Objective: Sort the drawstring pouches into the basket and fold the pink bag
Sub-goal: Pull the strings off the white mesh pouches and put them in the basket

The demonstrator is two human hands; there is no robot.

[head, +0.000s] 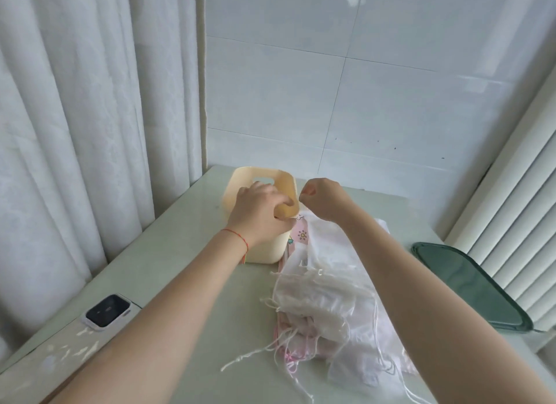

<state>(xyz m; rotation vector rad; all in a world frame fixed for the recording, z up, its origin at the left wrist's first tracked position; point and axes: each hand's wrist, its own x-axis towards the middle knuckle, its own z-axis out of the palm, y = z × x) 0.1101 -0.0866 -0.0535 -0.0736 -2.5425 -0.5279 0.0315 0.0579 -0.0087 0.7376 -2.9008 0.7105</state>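
Left hand (pixel 258 214) lies over the near rim of the cream plastic basket with cut-out handles (pixel 264 190), fingers curled down at the rim; it covers the basket's inside, so contents cannot be seen. Thumb and fingertips meet near a scrap of patterned cloth at the basket's right edge; whether they pinch it is hard to make out. Right hand (pixel 323 197) is raised just right of the basket, fingers curled, thumb and forefinger pinched; any string between them is too fine to see.

Heap of sheer white drawstring pouches (pixel 328 286) lies on the pale green counter (pixel 180 253), long axis running from the basket toward the near right, loose cords trailing toward the near edge. Pink printed bag (pixel 301 238) lies under the heap, mostly buried, touching the basket's right side.

Smartwatch (pixel 106 311) sits near the counter's left edge. Dark green lid (pixel 469 286) lies at right, partly cut off.
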